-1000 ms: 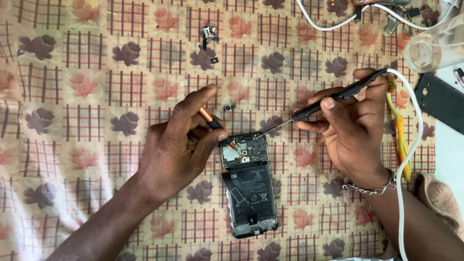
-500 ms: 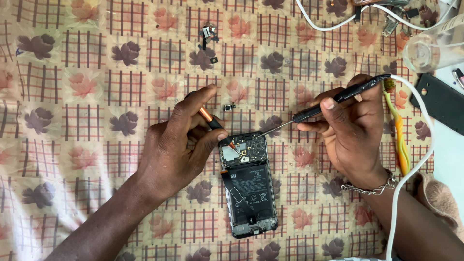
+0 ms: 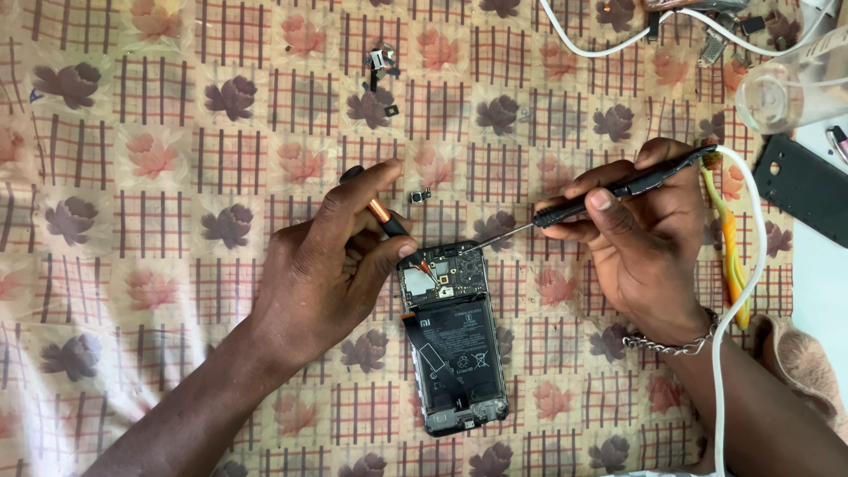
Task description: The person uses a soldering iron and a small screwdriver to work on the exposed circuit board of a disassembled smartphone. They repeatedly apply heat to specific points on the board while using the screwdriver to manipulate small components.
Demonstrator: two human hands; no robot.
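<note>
Phone point(image 3: 455, 340): lies face down on the flowered cloth point(image 3: 177, 132), back cover off, battery and top circuit board bare; opening is judged done, board work in hand, reassembly left. Left hand point(image 3: 322, 269): fingers closed round an orange-tipped tool point(image 3: 393, 228), tip touching the board's left part. Right hand point(image 3: 640, 238): closed on a black screwdriver point(image 3: 609, 190), tip at the board's upper edge. Small loose part point(image 3: 420, 195) just above the phone; further removed bits point(image 3: 380, 66) well apart. Dark cover point(image 3: 808, 190) at the right edge, white cable point(image 3: 738, 291) beside the right wrist.
</note>
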